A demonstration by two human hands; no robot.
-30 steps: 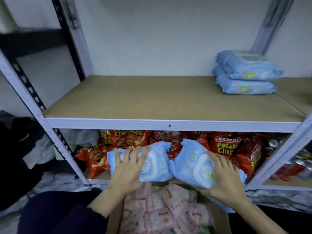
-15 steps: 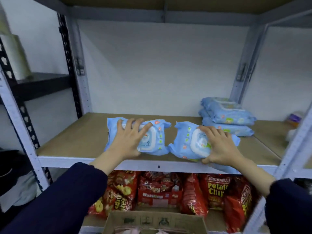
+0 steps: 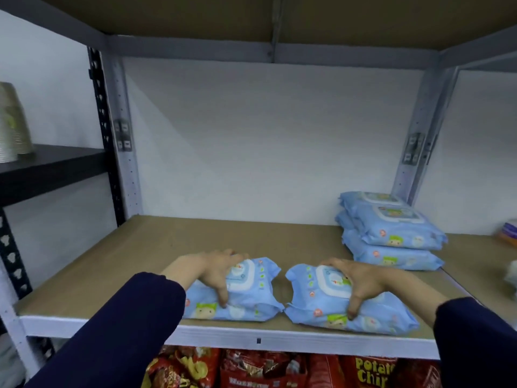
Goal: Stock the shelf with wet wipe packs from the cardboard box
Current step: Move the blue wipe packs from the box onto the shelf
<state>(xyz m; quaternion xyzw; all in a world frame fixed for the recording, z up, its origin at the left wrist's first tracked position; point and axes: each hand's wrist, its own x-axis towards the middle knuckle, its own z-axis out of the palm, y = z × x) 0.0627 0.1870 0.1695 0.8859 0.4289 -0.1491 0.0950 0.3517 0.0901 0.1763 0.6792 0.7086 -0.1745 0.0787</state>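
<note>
Two blue wet wipe packs lie flat side by side near the front edge of the brown shelf board (image 3: 145, 247). My left hand (image 3: 215, 268) grips the left pack (image 3: 251, 292) from above, thumb down on its front side. My right hand (image 3: 361, 281) grips the right pack (image 3: 316, 301) the same way. A stack of blue wipe packs (image 3: 391, 233) sits at the back right of the same shelf. The cardboard box is out of view.
Red chip bags (image 3: 265, 368) fill the shelf below. The white front rail (image 3: 251, 336) runs under the packs. A black shelf (image 3: 50, 166) with a stack of cups (image 3: 12, 127) stands at the left. Small items (image 3: 509, 233) sit at the far right.
Both hands have carried the two packs up from the box and set them down flat on the shelf board. The view has tilted upward, so the box has left the frame.
</note>
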